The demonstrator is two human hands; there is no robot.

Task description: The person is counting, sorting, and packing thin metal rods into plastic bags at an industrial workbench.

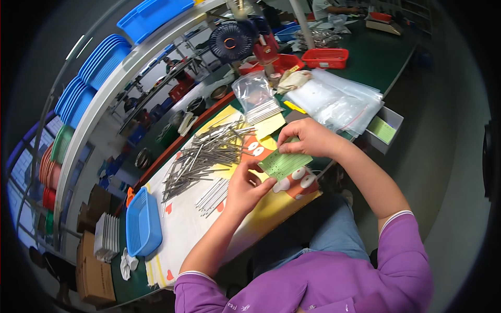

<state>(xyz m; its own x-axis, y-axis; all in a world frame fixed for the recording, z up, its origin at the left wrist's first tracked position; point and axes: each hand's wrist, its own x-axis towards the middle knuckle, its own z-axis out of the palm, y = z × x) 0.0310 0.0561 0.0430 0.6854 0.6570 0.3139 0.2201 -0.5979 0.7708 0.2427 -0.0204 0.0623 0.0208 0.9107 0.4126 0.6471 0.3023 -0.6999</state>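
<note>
A green printed card (284,165) is held up between my two hands, above the near edge of the cloth-covered table. My left hand (247,187) pinches its left edge between thumb and fingers. At its upper right side, my right hand (308,137) grips the card with thumb and fingertips. Beyond my left hand lies a loose heap of thin grey metal rods (206,151). A smaller row of rods (213,197) lies side by side just left of that hand. Farther back, a bundle of rods (263,111) sits by a clear plastic bag (254,89).
A blue basket (143,221) stands at the table's left end. Clear plastic bags (334,99) cover the right side, beside an open drawer (385,128) holding green cards. Red trays (326,58) and a black fan (230,41) stand behind. A shelf frame (78,151) rises left.
</note>
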